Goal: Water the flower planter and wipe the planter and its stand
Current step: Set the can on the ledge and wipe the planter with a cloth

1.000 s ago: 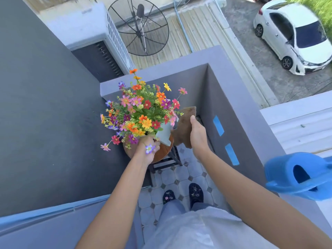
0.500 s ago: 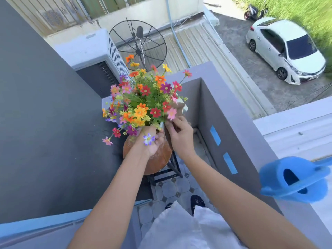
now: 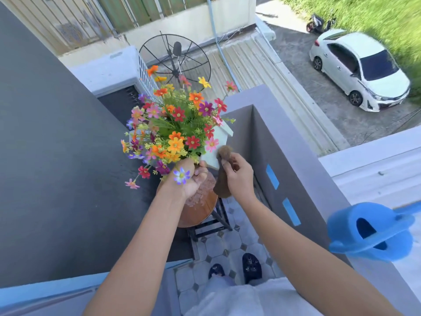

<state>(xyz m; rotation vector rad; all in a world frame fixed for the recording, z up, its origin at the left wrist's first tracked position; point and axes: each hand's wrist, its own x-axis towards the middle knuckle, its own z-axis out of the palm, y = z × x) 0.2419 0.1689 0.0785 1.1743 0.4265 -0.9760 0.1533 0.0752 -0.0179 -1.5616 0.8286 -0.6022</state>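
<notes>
Planter (image 3: 217, 139) now lifted off stand (image 3: 200, 208), higher than 1 s ago; left hand (image 3: 193, 179) grip clamped on its base. Right hand (image 3: 237, 176) grip pinches brown cloth (image 3: 224, 172) against white planter corner. Wiping underway; blue watering can (image 3: 369, 231) parked on ledge, right.

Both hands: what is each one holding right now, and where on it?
Right hand pinches the brown cloth near its top, against the white planter. Left hand grips the planter's near lower edge.
</notes>
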